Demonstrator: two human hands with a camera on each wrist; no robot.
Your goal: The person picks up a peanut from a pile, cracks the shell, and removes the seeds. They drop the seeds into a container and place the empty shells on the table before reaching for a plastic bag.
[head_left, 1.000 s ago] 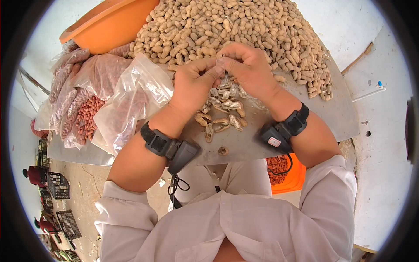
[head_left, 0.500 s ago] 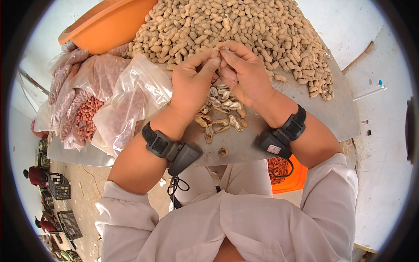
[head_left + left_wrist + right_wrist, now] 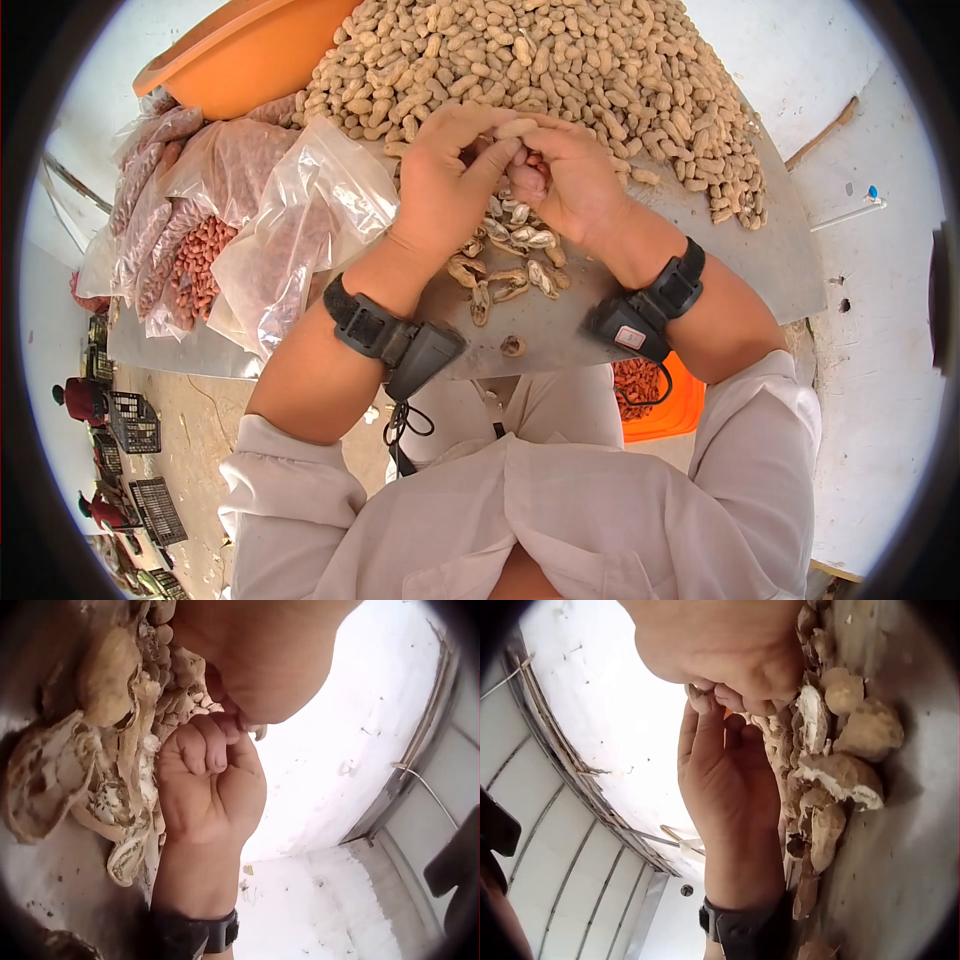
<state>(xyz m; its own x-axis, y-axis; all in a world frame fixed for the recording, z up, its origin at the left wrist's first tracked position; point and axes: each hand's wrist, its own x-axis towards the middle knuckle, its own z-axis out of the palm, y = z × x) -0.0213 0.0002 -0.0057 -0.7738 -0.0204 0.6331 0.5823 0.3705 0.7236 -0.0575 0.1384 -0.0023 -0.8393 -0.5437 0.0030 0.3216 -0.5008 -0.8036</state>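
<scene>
In the head view, my left hand (image 3: 440, 185) and right hand (image 3: 585, 185) meet at the near edge of a large heap of unshelled peanuts (image 3: 560, 60). A pale peanut (image 3: 516, 128) lies across their fingertips, pinched from both sides. Reddish kernels (image 3: 535, 160) show within the curled fingers of my right hand. Below the hands, split peanut shells (image 3: 510, 285) lie on the metal table (image 3: 560, 335). From the left wrist, my right hand (image 3: 214, 780) appears with its fingers folded inward. The right wrist view shows my left hand (image 3: 731, 780), thumb and forefinger extended towards the right hand's fingertips.
Clear plastic bags (image 3: 300, 235) of red kernels lie at the left, beside a large orange basin (image 3: 240, 60). Under the table's front edge stands an orange container (image 3: 680, 400) of red kernels. Black crates (image 3: 135, 425) and people (image 3: 85, 400) are at the far left.
The hands shift slightly at the fingertips while the forearms stay nearly still. A pale peanut now shows across the fingertips, and reddish kernels show in the right hand's fingers.
</scene>
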